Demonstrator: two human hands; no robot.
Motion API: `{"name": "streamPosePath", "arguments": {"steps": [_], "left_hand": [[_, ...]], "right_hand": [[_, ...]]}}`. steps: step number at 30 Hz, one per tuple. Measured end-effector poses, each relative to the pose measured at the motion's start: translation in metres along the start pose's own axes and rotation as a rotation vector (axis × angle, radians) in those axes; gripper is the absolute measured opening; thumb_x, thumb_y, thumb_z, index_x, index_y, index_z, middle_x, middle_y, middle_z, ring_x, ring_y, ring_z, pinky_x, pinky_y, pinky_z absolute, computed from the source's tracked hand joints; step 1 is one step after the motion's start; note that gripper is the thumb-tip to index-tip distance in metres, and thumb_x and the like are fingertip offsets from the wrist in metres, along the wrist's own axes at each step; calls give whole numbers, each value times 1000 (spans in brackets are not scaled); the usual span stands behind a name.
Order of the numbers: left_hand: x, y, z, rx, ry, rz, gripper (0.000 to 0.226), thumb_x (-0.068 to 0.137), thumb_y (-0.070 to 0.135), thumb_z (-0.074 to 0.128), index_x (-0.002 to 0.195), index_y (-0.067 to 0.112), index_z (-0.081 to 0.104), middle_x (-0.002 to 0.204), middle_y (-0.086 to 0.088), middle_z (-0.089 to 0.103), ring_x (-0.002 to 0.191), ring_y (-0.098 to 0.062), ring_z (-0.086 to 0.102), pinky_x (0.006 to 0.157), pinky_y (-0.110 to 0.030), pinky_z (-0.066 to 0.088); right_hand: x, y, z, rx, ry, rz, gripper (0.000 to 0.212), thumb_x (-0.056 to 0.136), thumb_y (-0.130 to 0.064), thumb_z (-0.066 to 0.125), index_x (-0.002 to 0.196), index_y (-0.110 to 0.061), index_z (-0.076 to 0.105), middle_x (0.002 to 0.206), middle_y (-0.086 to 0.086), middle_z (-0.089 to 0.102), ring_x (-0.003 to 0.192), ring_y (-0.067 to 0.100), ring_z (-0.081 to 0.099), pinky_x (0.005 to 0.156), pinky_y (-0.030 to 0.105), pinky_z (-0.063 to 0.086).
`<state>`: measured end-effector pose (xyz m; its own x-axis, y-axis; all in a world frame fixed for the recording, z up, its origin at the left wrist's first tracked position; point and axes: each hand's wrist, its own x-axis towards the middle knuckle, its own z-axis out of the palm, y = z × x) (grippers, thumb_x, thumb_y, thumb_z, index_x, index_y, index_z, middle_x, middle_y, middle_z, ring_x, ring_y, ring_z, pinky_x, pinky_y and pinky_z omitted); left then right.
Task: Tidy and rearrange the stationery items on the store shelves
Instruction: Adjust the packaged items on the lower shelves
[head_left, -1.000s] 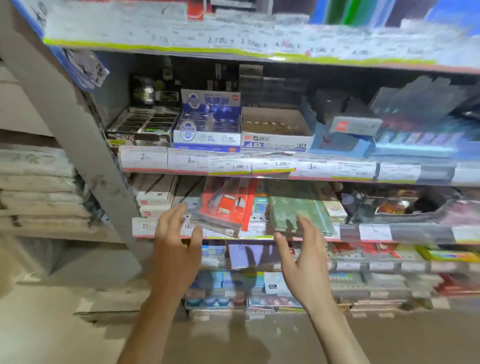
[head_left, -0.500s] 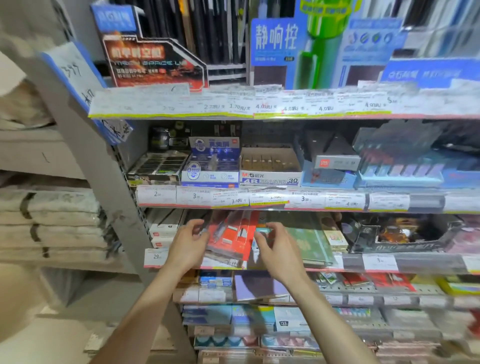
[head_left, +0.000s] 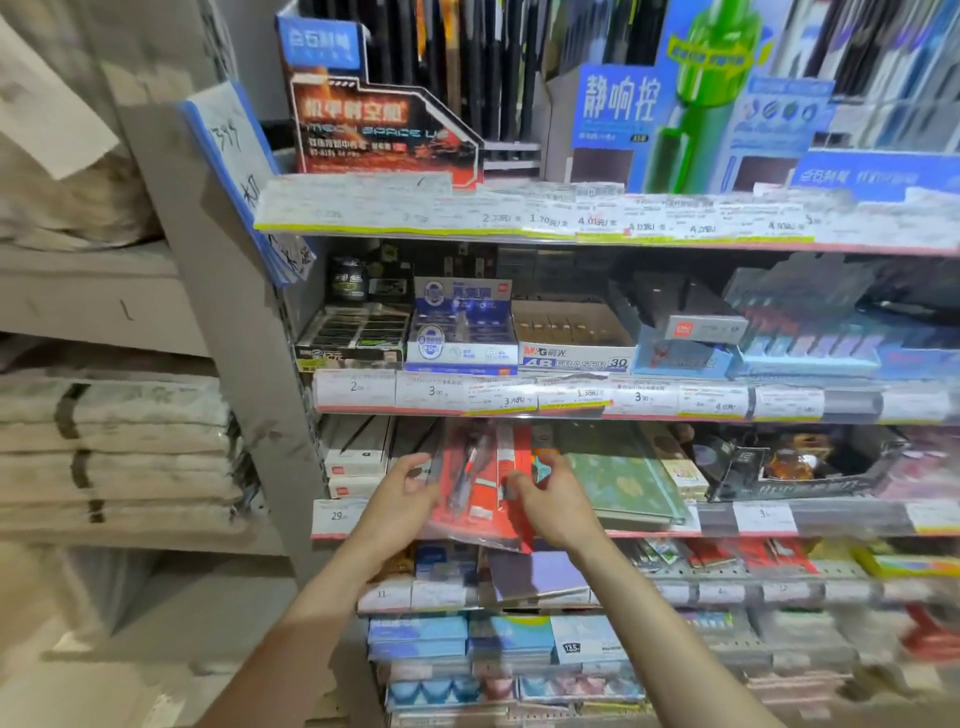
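Hands frame the red pen packs (head_left: 480, 480) on the shelf (head_left: 649, 525) beside the green notebook (head_left: 623, 480): my left hand (head_left: 402, 493) grips one edge, my right hand (head_left: 548, 499) pinches the other, so I should square both sides evenly before sliding back.

The scene is being lit evenly and fairly brightly from above, while the shelf recesses are being left in shadow. Straight lines are being bowed by wide-angle distortion, and the right and lower edges are being smeared by blur.
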<state>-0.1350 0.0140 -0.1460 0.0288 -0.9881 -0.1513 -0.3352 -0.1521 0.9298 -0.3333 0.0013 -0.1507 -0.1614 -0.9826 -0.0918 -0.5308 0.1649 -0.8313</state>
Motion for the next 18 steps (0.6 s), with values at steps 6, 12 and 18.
{"name": "streamPosePath", "arguments": {"steps": [6,12,18], "left_hand": [[2,-11,0,-6,-85,-27,49,93,46,60,134,23,48,96,-5,74,73,-15,73,60,-27,54],[-5,-33,4,-9,-61,-19,44,92,37,65,131,26,48,107,-4,66,85,-15,67,65,-27,49],[-31,-53,16,-77,-9,30,37,92,31,67,122,30,46,98,-14,67,87,-20,64,76,-26,48]], "right_hand": [[-13,9,10,102,-53,57,48,82,-54,59,110,-15,56,85,10,74,77,31,70,80,52,58],[-35,17,5,71,-77,15,18,96,-24,59,109,-15,51,71,-2,61,62,15,57,62,30,45],[-58,40,11,59,-103,-28,14,95,-32,59,99,-23,49,87,19,68,76,32,69,73,46,57]]}}
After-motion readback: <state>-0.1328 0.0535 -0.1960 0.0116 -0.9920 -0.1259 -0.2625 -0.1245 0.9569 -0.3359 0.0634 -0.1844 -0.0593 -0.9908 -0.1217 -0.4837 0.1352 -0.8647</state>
